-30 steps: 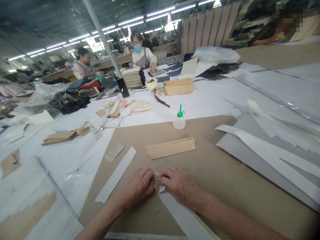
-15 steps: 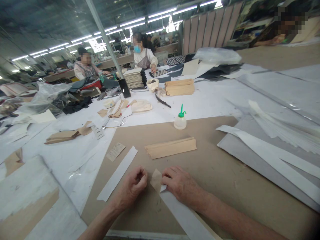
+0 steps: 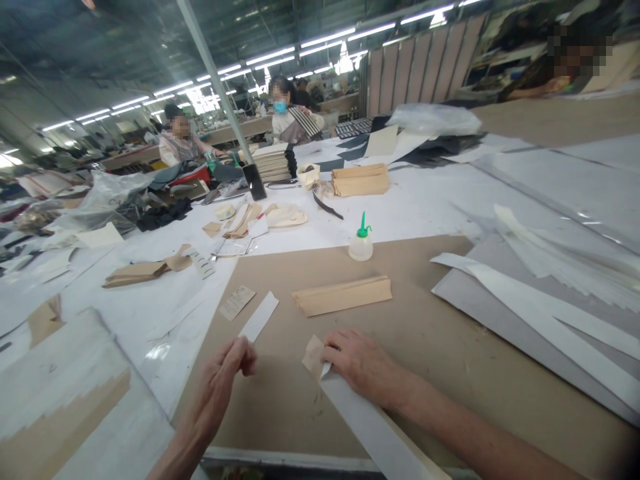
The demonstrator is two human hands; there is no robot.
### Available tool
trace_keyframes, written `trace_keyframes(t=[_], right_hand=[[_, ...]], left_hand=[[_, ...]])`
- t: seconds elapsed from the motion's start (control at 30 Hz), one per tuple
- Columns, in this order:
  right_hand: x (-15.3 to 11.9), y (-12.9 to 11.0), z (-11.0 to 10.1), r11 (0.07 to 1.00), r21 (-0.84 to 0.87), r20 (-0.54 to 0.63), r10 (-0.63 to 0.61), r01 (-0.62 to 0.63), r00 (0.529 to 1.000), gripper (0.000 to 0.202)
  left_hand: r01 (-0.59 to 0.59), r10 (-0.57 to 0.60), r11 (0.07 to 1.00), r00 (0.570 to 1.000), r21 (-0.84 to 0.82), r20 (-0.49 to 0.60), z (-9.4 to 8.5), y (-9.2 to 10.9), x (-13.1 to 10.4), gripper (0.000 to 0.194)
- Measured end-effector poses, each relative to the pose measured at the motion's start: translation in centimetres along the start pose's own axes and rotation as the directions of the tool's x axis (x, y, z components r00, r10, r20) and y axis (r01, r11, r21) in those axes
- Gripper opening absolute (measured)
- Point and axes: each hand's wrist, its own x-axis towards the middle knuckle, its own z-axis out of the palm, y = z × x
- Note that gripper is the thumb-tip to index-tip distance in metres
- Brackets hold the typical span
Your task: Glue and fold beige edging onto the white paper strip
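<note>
My right hand (image 3: 363, 368) rests on the brown board (image 3: 430, 400), its fingers closed on the upper end of a long white strip (image 3: 373, 420). A tan piece (image 3: 313, 357) sticks out beyond that end, and tan material also shows along the strip's right edge. My left hand (image 3: 225, 373) is over the board's left side, fingers curled in and slightly blurred. Anything inside them is hidden. It covers part of a shorter white strip (image 3: 261, 317); I cannot tell whether it touches it. Farther off lie a tan folded stack (image 3: 345, 297) and a small printed card (image 3: 237, 303).
A squeeze bottle with green spout (image 3: 361, 247) stands at the board's far edge. White strips (image 3: 540, 313) lie over a grey sheet on the right. Tan stacks (image 3: 360, 180) and a dark phone-like slab (image 3: 255, 181) by a pole are farther back. Several people work beyond.
My left hand has moved left, away from my right hand, and now covers part of the shorter white strip. My right hand stays at the long strip's end. The view has shifted slightly.
</note>
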Motion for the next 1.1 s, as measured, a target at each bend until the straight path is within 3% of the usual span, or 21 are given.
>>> trace_keyframes(t=[0.1,0.23,0.3,0.4,0.47,0.53,0.63,0.8,0.93,1.1], right_hand=[[0.2,-0.3,-0.1,1.0,-0.011,-0.005,0.009,-0.009,1.0,0.031],[0.4,-0.7,0.2,0.996,-0.004,-0.051,0.089,-0.089,0.995,0.055],[0.6,-0.8,0.1,0.992,0.003,-0.076,0.127,-0.127,0.989,0.069],[0.9,-0.9,-0.3,0.986,0.004,-0.114,0.164,-0.165,0.98,0.077],[0.7,-1.1,-0.7,0.984,-0.003,-0.133,0.174,-0.176,0.976,0.068],[0.0,-1.6,-1.0,0.986,-0.01,-0.151,0.165,-0.169,0.975,0.049],[-1.7,-2.4,-0.8,0.996,0.011,-0.174,0.092,-0.092,0.98,0.024],[-3.4,-3.0,1.1,0.994,0.043,-0.18,-0.092,0.101,0.979,0.029],[-2.9,-2.6,1.9,0.992,0.008,-0.154,-0.127,0.13,0.98,0.034],[-2.0,-2.3,1.3,0.991,0.01,-0.083,-0.128,0.13,0.988,0.036]], left_hand=[[-0.055,0.048,0.997,0.993,0.061,0.11,1.2,-1.4,-2.2,0.034],[-0.299,0.26,0.934,0.944,0.197,0.2,3.3,-3.8,-5.2,0.022],[-0.468,0.391,0.844,0.871,0.261,0.297,4.3,-4.0,-6.3,0.016],[-0.717,0.583,0.632,0.69,0.296,0.428,5.8,-3.2,-7.3,0.021],[-0.817,0.659,0.492,0.576,0.302,0.484,6.8,-2.5,-7.5,0.027],[-0.86,0.691,0.406,0.51,0.309,0.512,7.7,-2.2,-7.5,0.032],[-0.871,0.709,0.365,0.489,0.328,0.508,8.5,-2.5,-7.4,0.032],[-0.896,0.726,0.315,0.439,0.312,0.528,8.4,-3.1,-7.7,0.018],[-0.899,0.747,0.295,0.429,0.325,0.508,8.4,-3.0,-7.7,0.021],[-0.9,0.779,0.293,0.42,0.322,0.465,8.5,-2.7,-7.6,0.024]])
